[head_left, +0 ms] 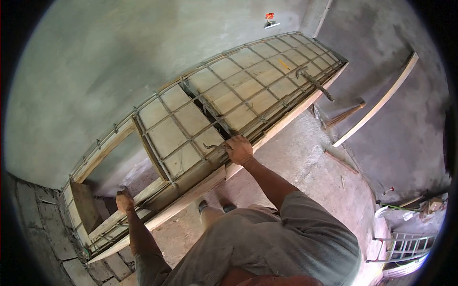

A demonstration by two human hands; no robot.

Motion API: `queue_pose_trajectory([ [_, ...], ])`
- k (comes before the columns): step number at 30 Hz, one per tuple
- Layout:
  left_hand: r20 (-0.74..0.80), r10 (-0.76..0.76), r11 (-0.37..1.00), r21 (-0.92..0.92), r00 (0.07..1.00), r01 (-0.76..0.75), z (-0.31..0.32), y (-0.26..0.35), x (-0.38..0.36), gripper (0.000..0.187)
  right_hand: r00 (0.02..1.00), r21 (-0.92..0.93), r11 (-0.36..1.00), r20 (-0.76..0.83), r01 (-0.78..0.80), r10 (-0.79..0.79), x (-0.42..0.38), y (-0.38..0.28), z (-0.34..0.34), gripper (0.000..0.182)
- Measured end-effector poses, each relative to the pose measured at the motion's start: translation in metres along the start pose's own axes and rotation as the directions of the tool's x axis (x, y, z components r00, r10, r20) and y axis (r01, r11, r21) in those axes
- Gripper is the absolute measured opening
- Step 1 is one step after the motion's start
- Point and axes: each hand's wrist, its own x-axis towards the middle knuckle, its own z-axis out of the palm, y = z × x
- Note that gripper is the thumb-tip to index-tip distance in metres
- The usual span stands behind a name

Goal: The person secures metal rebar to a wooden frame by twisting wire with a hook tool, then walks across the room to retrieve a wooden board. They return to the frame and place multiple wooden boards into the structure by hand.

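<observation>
My right hand [240,148] is closed around a thin metal hook [214,146], whose bent end points left over the steel bar grid [193,139]. It is at the near edge of the grid, beside a dark gap between the boards. My left hand [125,201] is closed at the inner side of the wooden rail [151,189] along the rectangular opening. Something small and dark shows at its fingertips, too small to name. A claw hammer [315,83] lies across the grid's near edge to the right. A yellow pencil-like stick [284,64] lies farther back.
A long wooden form board [305,106] runs along the near side. A wooden plank [381,114] leans at the right wall. A metal ladder [405,248] lies at lower right. A wall box with an orange piece [270,20] is at the back. Grey blocks [52,233] form the left wall.
</observation>
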Motion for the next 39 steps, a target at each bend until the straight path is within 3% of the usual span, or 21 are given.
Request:
queue_pose_trajectory([
  [2,-0.008,0.02,0.999,0.032,1.0,-0.02,-0.002,0.003,-0.002,0.042,1.0,0.01,1.0,-0.006,0.012,-0.012,0.001,-0.004,-0.007,0.022],
  [5,-0.006,-0.071,0.997,0.029,0.997,0.071,-0.016,0.018,-0.01,0.04,0.999,0.021,0.999,-0.026,0.024,-0.023,0.001,-0.002,-0.003,0.024],
  [10,-0.015,-0.014,1.0,0.022,1.0,0.014,0.002,0.001,0.003,0.037,1.0,-0.025,0.999,-0.012,0.022,-0.022,0.002,-0.004,-0.004,0.027],
  [14,0.006,0.057,0.991,0.121,0.998,-0.058,0.002,0.0,0.003,0.037,0.998,-0.001,1.0,0.062,-0.011,0.011,0.003,-0.007,-0.011,0.03],
  [19,0.036,-0.034,0.998,0.052,0.999,0.032,-0.015,0.014,-0.005,0.038,0.999,0.021,0.999,-0.039,0.024,-0.023,0.002,-0.004,-0.002,0.025],
  [26,0.018,-0.017,0.998,0.065,1.0,0.016,-0.004,0.003,0.0,0.04,0.997,0.051,0.998,-0.077,0.03,-0.026,0.003,-0.006,-0.003,0.021],
  [30,0.011,-0.01,0.997,0.071,1.0,0.009,-0.012,0.011,-0.004,0.041,0.999,0.025,0.999,-0.01,0.036,-0.036,0.004,-0.008,-0.007,0.02],
  [33,0.032,-0.04,0.997,0.061,0.999,0.038,-0.005,0.001,0.003,0.04,0.996,0.039,0.998,-0.072,0.052,-0.049,0.004,-0.006,-0.003,0.022],
  [39,0.022,-0.035,0.997,0.065,0.999,0.033,-0.01,0.012,-0.001,0.039,0.999,-0.001,1.0,-0.039,0.014,-0.014,0.003,-0.005,-0.003,0.025],
])
